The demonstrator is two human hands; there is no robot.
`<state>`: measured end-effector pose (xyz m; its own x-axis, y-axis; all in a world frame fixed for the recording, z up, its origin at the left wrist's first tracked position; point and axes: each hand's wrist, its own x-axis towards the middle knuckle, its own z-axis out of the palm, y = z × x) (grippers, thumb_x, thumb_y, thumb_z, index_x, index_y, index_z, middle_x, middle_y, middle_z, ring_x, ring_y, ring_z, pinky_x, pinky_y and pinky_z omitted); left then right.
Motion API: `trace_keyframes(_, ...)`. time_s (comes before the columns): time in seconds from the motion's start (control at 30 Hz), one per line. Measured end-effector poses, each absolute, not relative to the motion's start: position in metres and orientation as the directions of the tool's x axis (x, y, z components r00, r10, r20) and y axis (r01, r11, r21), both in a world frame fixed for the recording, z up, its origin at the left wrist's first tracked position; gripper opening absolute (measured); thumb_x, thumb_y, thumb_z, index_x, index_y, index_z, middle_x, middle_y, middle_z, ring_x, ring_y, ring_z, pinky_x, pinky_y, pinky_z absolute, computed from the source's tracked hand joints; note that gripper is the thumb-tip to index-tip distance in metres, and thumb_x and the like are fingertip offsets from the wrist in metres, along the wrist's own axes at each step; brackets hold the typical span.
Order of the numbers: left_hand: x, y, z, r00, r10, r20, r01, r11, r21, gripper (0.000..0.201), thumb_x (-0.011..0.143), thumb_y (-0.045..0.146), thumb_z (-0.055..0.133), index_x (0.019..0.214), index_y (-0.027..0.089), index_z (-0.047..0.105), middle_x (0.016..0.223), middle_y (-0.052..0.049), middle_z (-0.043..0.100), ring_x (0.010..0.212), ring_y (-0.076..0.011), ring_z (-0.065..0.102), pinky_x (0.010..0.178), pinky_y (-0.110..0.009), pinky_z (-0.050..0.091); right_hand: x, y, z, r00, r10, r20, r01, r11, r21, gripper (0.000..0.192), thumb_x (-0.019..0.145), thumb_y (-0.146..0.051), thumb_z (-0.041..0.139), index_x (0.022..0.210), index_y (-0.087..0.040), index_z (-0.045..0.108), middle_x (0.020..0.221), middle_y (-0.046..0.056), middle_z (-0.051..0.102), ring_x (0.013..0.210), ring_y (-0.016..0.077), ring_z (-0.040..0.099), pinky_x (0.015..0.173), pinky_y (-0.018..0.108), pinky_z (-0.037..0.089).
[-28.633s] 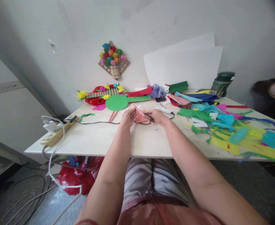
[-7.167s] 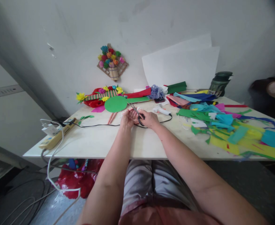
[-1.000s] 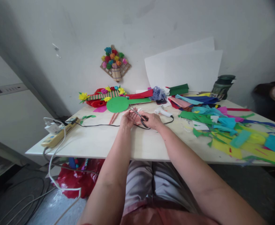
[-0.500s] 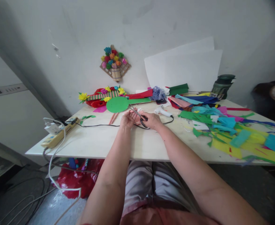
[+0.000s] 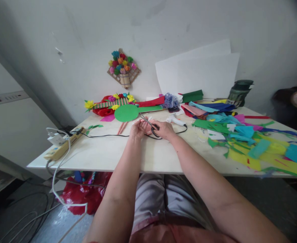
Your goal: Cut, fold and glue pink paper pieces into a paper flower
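Observation:
My left hand [image 5: 137,128] holds a small piece of pink paper [image 5: 147,128] over the white table [image 5: 107,152]. My right hand [image 5: 165,130] grips black-handled scissors [image 5: 150,126], whose blades point up and left into the pink paper between my two hands. A green paper disc [image 5: 126,113] lies just behind my left hand. A white glue gun [image 5: 175,119] rests behind my right hand, with its black cord [image 5: 105,135] running left across the table.
Coloured paper scraps [image 5: 242,138] cover the right half of the table. A power strip [image 5: 59,146] sits at the left edge. Paper flowers [image 5: 107,103], white sheets [image 5: 199,74] and a dark green jug [image 5: 239,91] stand by the wall. A red bag [image 5: 79,195] lies under the table.
Over the last second both hands stay in place with the scissors at the pink paper. Compared with 28.6 s ago, the pink piece is much smaller.

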<state>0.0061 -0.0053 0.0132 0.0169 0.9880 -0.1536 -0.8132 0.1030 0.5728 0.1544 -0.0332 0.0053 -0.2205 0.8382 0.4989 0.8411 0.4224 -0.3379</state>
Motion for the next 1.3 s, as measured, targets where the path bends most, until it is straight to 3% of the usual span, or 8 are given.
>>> trace_keyframes(0.2, 0.005, -0.003, 0.011, 0.033, 0.991, -0.130, -0.814, 0.102, 0.572, 0.021, 0.085, 0.005, 0.040, 0.088, 0.007, 0.061, 0.065, -0.007, 0.068, 0.065, -0.0128, 0.068, 0.071, -0.022, 0.054, 0.155, -0.025, 0.002, -0.187, 0.845, 0.501, 0.783, 0.436, -0.443, 0.031, 0.075, -0.033, 0.058, 0.104, -0.029, 0.068, 0.083, 0.000, 0.072, 0.076, 0.0187, 0.064, 0.062, 0.025, 0.042)
trace_keyframes(0.33, 0.004, 0.001, 0.009, 0.033, 0.994, -0.102, -0.792, 0.088, 0.604, 0.019, 0.084, 0.006, 0.042, 0.083, 0.009, 0.060, 0.071, -0.008, 0.069, 0.075, -0.0145, 0.069, 0.077, -0.024, 0.053, 0.156, -0.023, -0.001, -0.162, 0.834, 0.527, 0.688, 0.478, -0.546, 0.025, 0.075, -0.031, 0.059, 0.097, -0.028, 0.069, 0.080, -0.001, 0.071, 0.073, 0.0172, 0.064, 0.061, 0.024, 0.042)
trace_keyframes(0.53, 0.003, 0.000, 0.005, 0.019, 0.999, 0.051, -0.619, -0.028, 0.785, 0.004, 0.080, 0.014, 0.053, 0.079, 0.013, 0.056, 0.073, -0.009, 0.069, 0.067, -0.0154, 0.067, 0.069, -0.028, 0.052, 0.158, -0.020, -0.003, -0.078, 0.849, 0.523, 0.568, 0.469, -0.676, 0.020, 0.071, -0.031, 0.063, 0.090, -0.026, 0.069, 0.077, 0.000, 0.071, 0.075, 0.0184, 0.065, 0.064, 0.026, 0.045)
trace_keyframes(0.67, 0.003, -0.004, 0.006, 0.094, 0.972, 0.216, -0.429, -0.156, 0.890, 0.024, 0.073, 0.029, 0.066, 0.089, 0.012, 0.060, 0.064, -0.003, 0.065, 0.053, -0.0106, 0.059, 0.056, -0.023, 0.045, 0.158, -0.014, -0.002, 0.026, 0.884, 0.467, 0.356, 0.428, -0.831, 0.028, 0.061, -0.036, 0.072, 0.084, -0.021, 0.066, 0.068, -0.001, 0.067, 0.068, 0.0176, 0.063, 0.058, 0.026, 0.047)
trace_keyframes(0.8, 0.004, -0.008, 0.007, 0.286, 0.918, 0.274, -0.286, -0.191, 0.939, 0.036, 0.068, 0.040, 0.069, 0.087, 0.010, 0.065, 0.053, 0.000, 0.057, 0.046, -0.0079, 0.050, 0.049, -0.022, 0.038, 0.158, -0.014, 0.005, 0.108, 0.940, 0.322, -0.001, 0.324, -0.946, 0.042, 0.053, -0.039, 0.077, 0.085, -0.018, 0.060, 0.059, -0.004, 0.060, 0.049, 0.0123, 0.057, 0.045, 0.023, 0.043)
trace_keyframes(0.9, 0.004, -0.010, 0.008, 0.354, 0.898, 0.261, -0.191, -0.204, 0.960, 0.036, 0.067, 0.041, 0.071, 0.086, 0.009, 0.068, 0.051, 0.001, 0.054, 0.044, -0.0070, 0.046, 0.047, -0.022, 0.035, 0.160, -0.018, 0.012, 0.182, 0.956, 0.230, -0.182, 0.263, -0.948, 0.049, 0.050, -0.038, 0.080, 0.087, -0.018, 0.055, 0.056, -0.005, 0.057, 0.044, 0.0109, 0.055, 0.038, 0.019, 0.037)
trace_keyframes(1.03, 0.004, -0.011, 0.006, 0.425, 0.875, 0.231, -0.096, -0.211, 0.973, 0.037, 0.069, 0.041, 0.069, 0.088, 0.009, 0.069, 0.048, 0.001, 0.052, 0.042, -0.0064, 0.042, 0.047, -0.022, 0.033, 0.163, -0.019, 0.018, 0.234, 0.949, 0.209, -0.291, 0.274, -0.917, 0.049, 0.051, -0.035, 0.079, 0.089, -0.018, 0.054, 0.055, -0.005, 0.057, 0.045, 0.0114, 0.057, 0.033, 0.016, 0.028)
trace_keyframes(1.3, 0.005, -0.012, 0.005, 0.485, 0.843, 0.233, -0.039, -0.246, 0.969, 0.033, 0.069, 0.041, 0.070, 0.083, 0.011, 0.070, 0.052, -0.001, 0.055, 0.041, -0.0050, 0.038, 0.043, -0.021, 0.027, 0.168, -0.016, 0.018, 0.308, 0.930, 0.199, -0.312, 0.296, -0.903, 0.045, 0.053, -0.035, 0.076, 0.089, -0.020, 0.053, 0.057, -0.004, 0.058, 0.047, 0.0130, 0.058, 0.032, 0.017, 0.024)
